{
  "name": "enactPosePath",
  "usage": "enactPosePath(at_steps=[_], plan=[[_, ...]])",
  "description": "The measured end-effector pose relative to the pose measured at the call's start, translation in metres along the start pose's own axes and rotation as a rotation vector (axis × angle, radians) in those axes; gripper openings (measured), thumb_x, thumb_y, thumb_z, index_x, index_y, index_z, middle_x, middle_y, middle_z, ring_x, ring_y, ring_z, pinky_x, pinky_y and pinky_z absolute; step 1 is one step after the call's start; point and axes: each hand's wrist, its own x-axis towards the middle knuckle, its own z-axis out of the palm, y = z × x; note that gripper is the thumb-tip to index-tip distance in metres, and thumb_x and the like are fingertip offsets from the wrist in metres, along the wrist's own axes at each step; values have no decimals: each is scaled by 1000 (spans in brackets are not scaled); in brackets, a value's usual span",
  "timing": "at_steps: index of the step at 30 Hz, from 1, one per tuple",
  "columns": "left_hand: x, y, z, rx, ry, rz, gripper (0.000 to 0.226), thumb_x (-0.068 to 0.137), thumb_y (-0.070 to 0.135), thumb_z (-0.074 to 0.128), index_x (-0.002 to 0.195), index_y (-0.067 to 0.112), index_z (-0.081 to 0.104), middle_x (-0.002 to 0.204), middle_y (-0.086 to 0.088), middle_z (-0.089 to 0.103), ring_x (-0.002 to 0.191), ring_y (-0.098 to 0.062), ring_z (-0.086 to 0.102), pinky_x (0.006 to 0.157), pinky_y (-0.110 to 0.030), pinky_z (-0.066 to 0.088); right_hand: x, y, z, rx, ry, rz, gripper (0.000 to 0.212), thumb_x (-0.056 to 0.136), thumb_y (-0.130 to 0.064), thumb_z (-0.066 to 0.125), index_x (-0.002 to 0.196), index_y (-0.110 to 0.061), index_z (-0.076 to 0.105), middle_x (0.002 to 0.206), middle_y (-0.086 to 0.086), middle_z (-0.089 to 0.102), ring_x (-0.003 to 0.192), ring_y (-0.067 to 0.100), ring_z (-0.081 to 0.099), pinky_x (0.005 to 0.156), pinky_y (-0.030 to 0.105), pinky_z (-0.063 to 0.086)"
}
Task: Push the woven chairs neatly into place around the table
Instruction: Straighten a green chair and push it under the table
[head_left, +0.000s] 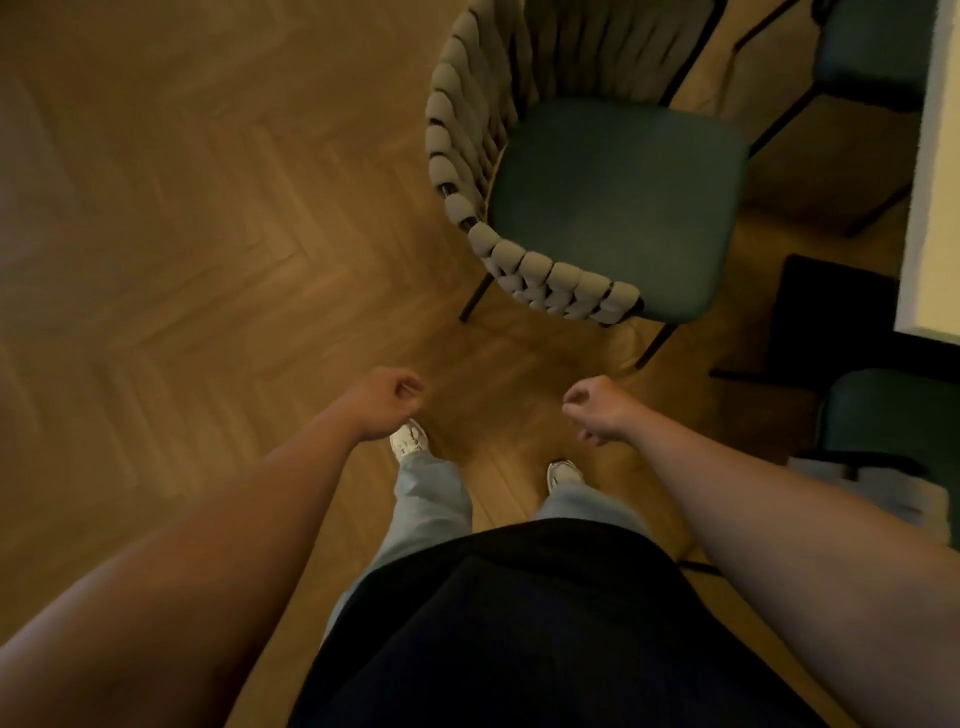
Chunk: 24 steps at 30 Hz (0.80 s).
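Note:
A woven chair with a beige rope back and a dark green seat stands on the floor ahead and to the right, pulled out from the pale table at the right edge. My left hand hangs below the chair with its fingers curled in and nothing in it. My right hand is loosely curled too, just below the chair's near arm and not touching it. A second green-seated chair shows at the lower right, and a third chair at the top right.
Herringbone wood floor spreads wide on the left. A dark rug or mat lies under the table's edge. My feet in white shoes stand just behind the near chair.

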Motion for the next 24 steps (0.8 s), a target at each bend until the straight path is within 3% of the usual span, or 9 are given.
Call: enactPosePath(at_steps=[3, 6, 9, 12, 14, 16, 18, 21, 24], plan=[[36, -10, -64, 76, -34, 31, 26, 96, 15, 56, 121, 14, 61, 97, -7, 69, 88, -22, 68, 69, -24, 49, 17, -44, 19, 134, 37, 38, 27, 99, -20, 54, 124, -11, 60, 108, 13, 68, 82, 24, 67, 61, 32, 53], [66, -15, -124, 133, -54, 70, 28, 96, 11, 56, 123, 3, 61, 96, -12, 65, 90, -27, 67, 59, -23, 44, 30, -91, 38, 264, 67, 84, 15, 98, -20, 53, 105, -15, 65, 109, 15, 68, 93, 31, 71, 67, 34, 55], [91, -8, -179, 201, -67, 115, 29, 95, 8, 57, 123, 2, 62, 92, -11, 65, 84, -26, 66, 56, -23, 43, 40, -131, 48, 365, 76, 123, 16, 98, -22, 55, 109, -16, 65, 111, 13, 67, 96, 31, 69, 78, 40, 59], [129, 5, -227, 302, -88, 165, 28, 94, 11, 58, 121, 6, 64, 89, -6, 66, 70, -15, 63, 58, -20, 45, 58, -164, 50, 439, 85, 157, 12, 99, -24, 55, 107, -20, 63, 112, 8, 66, 96, 27, 69, 83, 44, 60], [158, 18, -252, 335, -113, 196, 28, 95, 10, 58, 122, 4, 63, 97, -11, 67, 69, -16, 61, 53, -16, 44, 73, -183, 47, 494, 103, 167, 13, 99, -24, 54, 109, -21, 63, 110, 7, 67, 93, 24, 69, 81, 41, 60], [188, 34, -273, 369, -139, 220, 29, 94, 12, 59, 122, 5, 62, 106, -14, 69, 80, -22, 66, 57, -20, 45, 88, -202, 42, 547, 121, 172, 20, 99, -25, 54, 117, -20, 62, 111, 5, 66, 93, 22, 69, 79, 37, 60], [215, 51, -291, 414, -179, 232, 29, 94, 12, 59, 122, 6, 62, 101, -11, 68, 80, -19, 65, 56, -18, 45, 103, -220, 38, 624, 145, 206, 21, 100, -25, 54, 119, -18, 61, 111, 7, 65, 96, 23, 67, 79, 36, 59], [252, 76, -311, 490, -260, 254, 32, 95, 12, 57, 126, 7, 61, 99, -7, 65, 75, -12, 62, 54, -17, 41, 122, -246, 35, 785, 172, 276, 18, 99, -22, 57, 114, -15, 62, 107, 8, 67, 93, 21, 66, 67, 29, 56], [283, 102, -332, 566, -318, 273, 32, 95, 13, 57, 127, 7, 60, 106, -10, 65, 87, -20, 63, 58, -22, 43, 133, -275, 32, 939, 207, 315, 10, 97, -19, 59, 104, -14, 64, 101, 9, 68, 81, 19, 65, 57, 25, 51]])
